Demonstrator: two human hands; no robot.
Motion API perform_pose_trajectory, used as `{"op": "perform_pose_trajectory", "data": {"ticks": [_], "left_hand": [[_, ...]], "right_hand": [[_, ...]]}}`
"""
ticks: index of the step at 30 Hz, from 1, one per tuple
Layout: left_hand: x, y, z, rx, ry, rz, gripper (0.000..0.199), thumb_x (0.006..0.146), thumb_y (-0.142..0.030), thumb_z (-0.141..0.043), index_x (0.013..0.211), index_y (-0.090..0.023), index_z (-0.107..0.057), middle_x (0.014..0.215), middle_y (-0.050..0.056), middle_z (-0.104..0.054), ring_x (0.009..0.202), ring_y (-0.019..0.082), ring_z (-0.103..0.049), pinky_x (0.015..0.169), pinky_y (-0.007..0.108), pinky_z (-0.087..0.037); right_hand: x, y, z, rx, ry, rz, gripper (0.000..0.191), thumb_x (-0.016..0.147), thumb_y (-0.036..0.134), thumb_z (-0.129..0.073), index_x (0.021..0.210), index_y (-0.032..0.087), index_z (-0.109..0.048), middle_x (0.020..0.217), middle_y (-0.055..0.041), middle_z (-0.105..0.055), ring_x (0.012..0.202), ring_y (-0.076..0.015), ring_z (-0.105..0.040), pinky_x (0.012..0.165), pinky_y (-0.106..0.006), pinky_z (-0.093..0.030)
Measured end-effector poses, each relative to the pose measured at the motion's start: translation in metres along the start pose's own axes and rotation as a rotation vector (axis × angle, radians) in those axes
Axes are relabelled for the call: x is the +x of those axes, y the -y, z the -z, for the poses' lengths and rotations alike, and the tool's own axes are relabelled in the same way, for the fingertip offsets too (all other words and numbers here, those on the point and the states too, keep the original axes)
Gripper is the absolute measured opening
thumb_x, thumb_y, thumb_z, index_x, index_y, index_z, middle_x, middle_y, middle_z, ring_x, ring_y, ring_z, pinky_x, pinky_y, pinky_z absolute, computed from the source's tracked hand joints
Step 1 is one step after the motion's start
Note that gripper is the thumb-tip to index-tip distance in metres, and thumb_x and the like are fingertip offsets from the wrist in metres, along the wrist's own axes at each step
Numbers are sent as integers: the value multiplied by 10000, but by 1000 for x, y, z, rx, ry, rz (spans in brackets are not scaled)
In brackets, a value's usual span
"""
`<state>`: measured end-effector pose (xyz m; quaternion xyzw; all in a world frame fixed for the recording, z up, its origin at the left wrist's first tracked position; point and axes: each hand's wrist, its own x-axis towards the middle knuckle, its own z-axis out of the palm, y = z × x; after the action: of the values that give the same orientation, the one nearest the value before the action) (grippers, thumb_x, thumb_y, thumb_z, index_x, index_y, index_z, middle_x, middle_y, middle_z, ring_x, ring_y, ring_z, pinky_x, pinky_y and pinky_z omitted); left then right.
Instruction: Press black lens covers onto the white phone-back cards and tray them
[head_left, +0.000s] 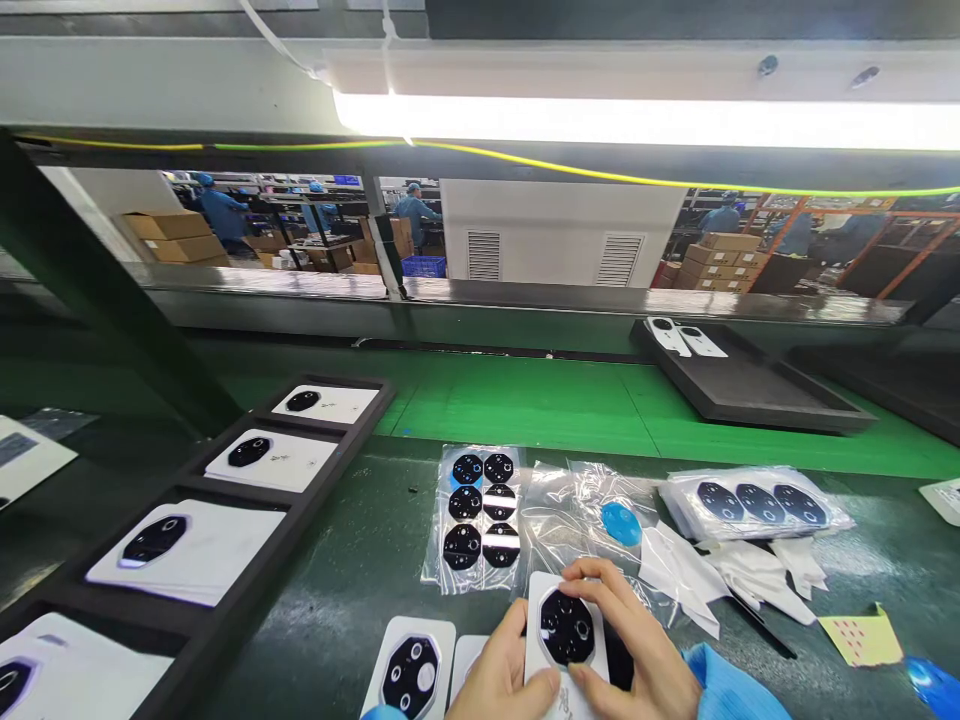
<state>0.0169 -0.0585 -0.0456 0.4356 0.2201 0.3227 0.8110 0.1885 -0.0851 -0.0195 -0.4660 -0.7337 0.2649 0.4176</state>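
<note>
Blue sleeves (724, 688) at the very bottom, pulled down to both wrists. Just above them, a left hand (499, 672) and a right hand (630, 645), both curled shut, gripping a white phone back panel (561, 690) from two sides. Right fingers (592, 575) bent over its top edge. Black eight-sided camera cover (566, 628) set on that panel, between the two hands, over a dark green bench top (337, 570).

Just beside the left hand, one more white panel (390, 660) with a round black camera piece, laid flat. Past the fingers, a clear plastic bag (562, 495) with a small round blue tab (621, 523) on it. Left of the bag, a clear sheet (436, 520) with six round black covers in two rows. Off to the right, a stack of clear packs (757, 505) with black covers inside, crumpled white paper (750, 578), and a yellow note (861, 640).

Farther left, a black slotted rack (225, 500) with white panels lined up in it. Far ahead, a dark tray (750, 395) with two white panels (686, 337) on a green belt (525, 410). Beyond that, through a gap, cardboard boxes (169, 235) and people in blue coats (221, 212), well apart from the hands.
</note>
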Motion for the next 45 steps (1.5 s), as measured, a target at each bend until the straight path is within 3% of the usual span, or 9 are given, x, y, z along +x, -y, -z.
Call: {"op": "perform_pose_trajectory", "data": {"ticks": [4, 8, 13, 20, 22, 27, 31, 36, 45], "left_hand": [[-3, 1, 0, 32, -24, 6, 572, 718, -538, -716, 1113, -175, -519, 997, 89, -693, 937, 245, -655, 828, 313, -458], [-4, 3, 0, 55, -80, 29, 571, 743, -424, -714, 1215, -181, -505, 1188, 105, -644, 1159, 264, -561, 1007, 353, -385], [-5, 5, 3, 57, -52, 23, 643, 729, -474, -713, 1252, -169, -498, 1191, 119, -652, 1136, 297, -581, 966, 383, -429], [-15, 17, 23, 157, -382, 223, 640, 750, -544, -663, 1272, -190, -550, 1391, 85, -519, 1384, 318, -306, 1135, 392, -244], [-16, 20, 25, 172, -420, 241, 650, 749, -544, -665, 1280, -188, -548, 1399, 85, -510, 1398, 321, -276, 1149, 396, -211], [-12, 15, 14, 125, -219, 122, 693, 742, -547, -672, 1310, -191, -497, 1315, 105, -581, 1297, 331, -440, 1093, 421, -314], [-7, 7, 4, 101, -79, -11, 745, 716, -527, -719, 1307, -159, -455, 1324, 135, -563, 1271, 300, -470, 1077, 389, -327], [-7, 10, 7, 163, -82, 11, 772, 726, -508, -705, 1335, -139, -407, 1352, 151, -528, 1290, 305, -441, 1052, 376, -354], [-13, 9, 18, 332, -165, 124, 728, 714, -291, -719, 1367, -178, -418, 1344, 85, -549, 1301, 302, -418, 1084, 342, -309]], "right_hand": [[-1, -1, -1, -6, 4, -11, 456, 727, 145, -559, 1168, 258, -526, 1184, -80, -503, 1104, -223, -535, 948, -317, -427], [-2, -2, -3, -22, 7, -24, 465, 701, 118, -557, 1147, 246, -538, 1180, -91, -502, 1096, -230, -543, 939, -328, -440], [-4, -6, -6, -33, -21, 26, 501, 664, 112, -556, 1145, 252, -543, 1159, -84, -505, 1073, -222, -557, 920, -322, -461], [-7, -5, -7, -48, -24, 5, 487, 647, 120, -569, 1117, 247, -567, 1163, -87, -506, 1086, -235, -554, 917, -327, -476], [-8, -2, -6, -53, -30, 1, 488, 646, 112, -573, 1114, 248, -568, 1171, -86, -504, 1091, -232, -551, 926, -324, -470], [-7, 7, -2, -46, -8, -66, 474, 665, 103, -588, 1116, 248, -578, 1182, -85, -510, 1095, -223, -549, 941, -317, -454], [-5, 10, 1, -38, 10, -87, 455, 674, 123, -598, 1113, 238, -591, 1172, -93, -523, 1097, -235, -549, 942, -335, -453], [-5, 6, 2, -18, 24, -89, 439, 674, 133, -598, 1100, 238, -598, 1160, -99, -531, 1091, -248, -548, 933, -355, -460], [-3, 7, 8, -6, 67, -121, 416, 686, 146, -709, 1076, 268, -633, 1123, -66, -549, 1028, -228, -582, 900, -317, -479]]}}
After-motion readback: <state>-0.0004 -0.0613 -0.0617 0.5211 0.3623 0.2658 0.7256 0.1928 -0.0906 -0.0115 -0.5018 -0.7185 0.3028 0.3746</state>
